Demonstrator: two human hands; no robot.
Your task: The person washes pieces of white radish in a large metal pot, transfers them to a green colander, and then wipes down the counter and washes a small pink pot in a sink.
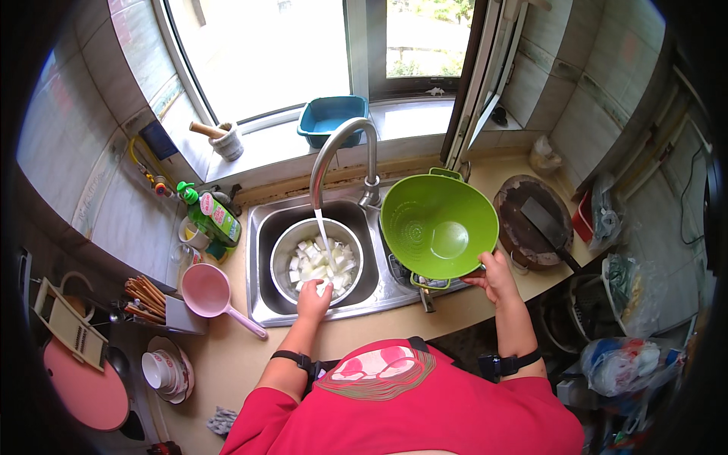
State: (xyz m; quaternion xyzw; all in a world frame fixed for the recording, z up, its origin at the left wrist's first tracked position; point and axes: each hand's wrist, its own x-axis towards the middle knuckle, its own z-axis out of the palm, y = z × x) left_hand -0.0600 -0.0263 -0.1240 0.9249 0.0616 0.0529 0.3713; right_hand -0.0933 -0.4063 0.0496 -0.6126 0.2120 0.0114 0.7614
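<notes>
A round metal pot (278, 273) stands in the left sink basin, holding cut white vegetable pieces (311, 259) in water. Water runs into it from the curved metal faucet (335, 136). My left hand (314, 298) is at the pot's near rim, its fingertips over the pieces; whether it holds any is unclear. My right hand (495, 276) grips the lower right rim of a green plastic colander (449, 227), which is tilted above the right side of the sink and hides much of that part.
Left of the sink (253, 296) are a pink ladle (206, 290), a green dish soap bottle (216, 219) and a chopsticks holder (185, 314). On the right, a cleaver (543, 222) lies on a round chopping block (512, 199). A blue basin (333, 114) and a mortar (228, 145) stand on the windowsill.
</notes>
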